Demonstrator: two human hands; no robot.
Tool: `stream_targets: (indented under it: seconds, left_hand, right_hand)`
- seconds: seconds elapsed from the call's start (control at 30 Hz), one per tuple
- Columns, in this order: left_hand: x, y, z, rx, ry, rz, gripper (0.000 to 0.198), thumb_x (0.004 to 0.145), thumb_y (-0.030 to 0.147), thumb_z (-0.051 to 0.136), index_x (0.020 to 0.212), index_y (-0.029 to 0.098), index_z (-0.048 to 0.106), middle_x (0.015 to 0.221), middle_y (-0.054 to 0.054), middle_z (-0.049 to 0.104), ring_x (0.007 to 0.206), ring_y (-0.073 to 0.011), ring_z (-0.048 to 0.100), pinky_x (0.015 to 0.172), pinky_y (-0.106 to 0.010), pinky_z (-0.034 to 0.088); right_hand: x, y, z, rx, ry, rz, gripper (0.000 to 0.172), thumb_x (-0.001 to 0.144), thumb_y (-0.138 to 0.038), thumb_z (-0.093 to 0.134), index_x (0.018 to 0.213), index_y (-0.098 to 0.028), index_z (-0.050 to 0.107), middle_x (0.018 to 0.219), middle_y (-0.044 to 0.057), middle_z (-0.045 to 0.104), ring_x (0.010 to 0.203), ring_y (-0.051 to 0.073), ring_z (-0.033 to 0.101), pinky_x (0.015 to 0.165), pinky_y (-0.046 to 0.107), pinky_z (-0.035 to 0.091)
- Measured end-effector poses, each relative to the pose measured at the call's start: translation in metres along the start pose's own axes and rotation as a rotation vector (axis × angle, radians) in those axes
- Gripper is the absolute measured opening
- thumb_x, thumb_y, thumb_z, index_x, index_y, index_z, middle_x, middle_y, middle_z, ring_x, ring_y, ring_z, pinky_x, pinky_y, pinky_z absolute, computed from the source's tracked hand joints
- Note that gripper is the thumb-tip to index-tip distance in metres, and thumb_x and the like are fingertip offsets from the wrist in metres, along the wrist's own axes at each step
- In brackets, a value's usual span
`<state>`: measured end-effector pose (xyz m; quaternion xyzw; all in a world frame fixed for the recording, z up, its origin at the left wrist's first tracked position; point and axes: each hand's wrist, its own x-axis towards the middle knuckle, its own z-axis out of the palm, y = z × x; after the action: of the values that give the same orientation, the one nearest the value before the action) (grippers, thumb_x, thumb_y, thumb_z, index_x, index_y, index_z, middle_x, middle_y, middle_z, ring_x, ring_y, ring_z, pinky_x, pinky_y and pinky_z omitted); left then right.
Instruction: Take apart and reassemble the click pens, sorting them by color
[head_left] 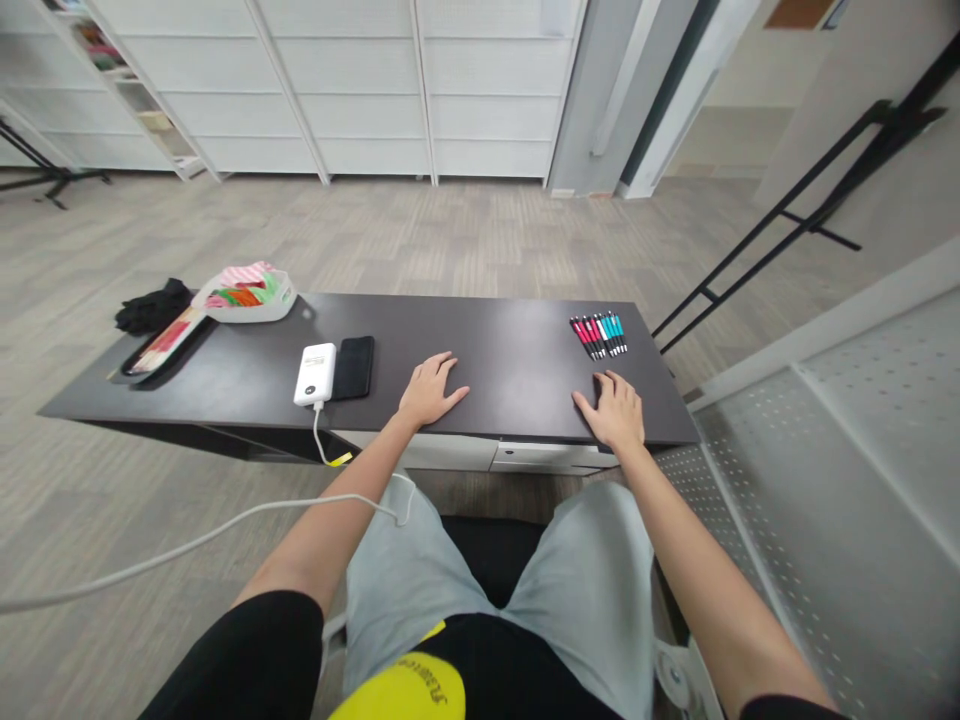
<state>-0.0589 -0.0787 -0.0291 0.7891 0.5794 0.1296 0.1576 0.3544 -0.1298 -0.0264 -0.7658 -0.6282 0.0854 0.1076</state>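
Observation:
My left hand (430, 389) rests palm down near the front edge of the dark table (480, 340), fingers apart and holding nothing. To its left lie a black phone-like slab (353, 367) and a white power bank (315, 374) with a white cable plugged into its near end. Farther right, my right hand (614, 409) also lies on the tabletop with its fingers spread and nothing in them. Just beyond that hand is a row of several pens (598, 336), pink-red at the left and teal at the right, side by side without touching my fingers.
At the table's left end sit a white basket (259, 311) of colourful items, a black tray (161, 350) and a black cloth bundle (154, 306). The white cable (225, 522) crosses over my left forearm. A perforated panel (840, 440) and a black metal stand (780, 225) are on the right.

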Motion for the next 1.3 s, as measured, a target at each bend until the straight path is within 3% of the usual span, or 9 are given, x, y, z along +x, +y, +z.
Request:
stream_targets:
  seconds: [0.27,0.37,0.7,0.87,1.1,1.3]
  left_hand:
    - [-0.008,-0.007,0.006,0.015,-0.039,-0.004,0.082,0.122,0.063,0.058,0.189,0.016,0.057,0.206,-0.026,0.047,0.194,-0.0455,0.045,0.162,-0.066,0.035]
    - [-0.011,-0.005,0.004,0.008,-0.051,-0.03,0.081,0.121,0.065,0.056,0.188,0.02,0.057,0.206,-0.023,0.048,0.194,-0.0452,0.045,0.162,-0.065,0.035]
    - [-0.011,0.001,-0.006,-0.007,-0.032,-0.068,0.077,0.124,0.066,0.048,0.189,0.024,0.057,0.2,-0.026,0.055,0.188,-0.0486,0.054,0.155,-0.075,0.044]
    - [-0.011,-0.001,-0.004,-0.021,-0.016,-0.06,0.075,0.124,0.066,0.048,0.188,0.027,0.057,0.198,-0.026,0.057,0.187,-0.0512,0.054,0.152,-0.08,0.044]
    - [-0.01,-0.007,-0.001,-0.024,0.018,-0.021,0.08,0.122,0.067,0.049,0.187,0.022,0.056,0.198,-0.03,0.055,0.186,-0.0544,0.053,0.153,-0.081,0.042]
    - [-0.007,-0.008,-0.001,-0.015,0.076,-0.012,0.079,0.121,0.069,0.051,0.185,0.025,0.06,0.193,-0.028,0.06,0.182,-0.0551,0.056,0.152,-0.083,0.046]
  right_hand:
    - [-0.005,0.007,0.005,-0.01,-0.03,-0.014,0.077,0.121,-0.064,0.05,0.188,-0.029,0.063,0.2,0.023,0.056,0.188,0.048,0.051,0.158,0.068,0.043]
    - [-0.008,0.002,0.0,-0.007,-0.055,0.005,0.074,0.121,-0.061,0.054,0.187,-0.029,0.065,0.199,0.024,0.057,0.187,0.048,0.053,0.158,0.069,0.045]
    - [-0.01,-0.011,-0.017,-0.037,-0.153,0.053,0.07,0.122,-0.057,0.063,0.189,-0.038,0.065,0.199,0.017,0.059,0.187,0.047,0.054,0.156,0.071,0.046]
    - [-0.011,-0.007,-0.012,-0.037,-0.131,0.047,0.069,0.123,-0.059,0.061,0.188,-0.035,0.066,0.199,0.017,0.058,0.186,0.045,0.054,0.157,0.065,0.045]
    - [-0.009,-0.001,-0.002,0.0,-0.056,0.003,0.065,0.122,-0.056,0.064,0.184,-0.037,0.068,0.196,0.018,0.062,0.183,0.047,0.057,0.155,0.068,0.047]
    - [-0.007,-0.001,0.0,-0.002,-0.059,-0.003,0.067,0.123,-0.059,0.062,0.186,-0.037,0.065,0.198,0.017,0.059,0.186,0.047,0.053,0.157,0.069,0.045]
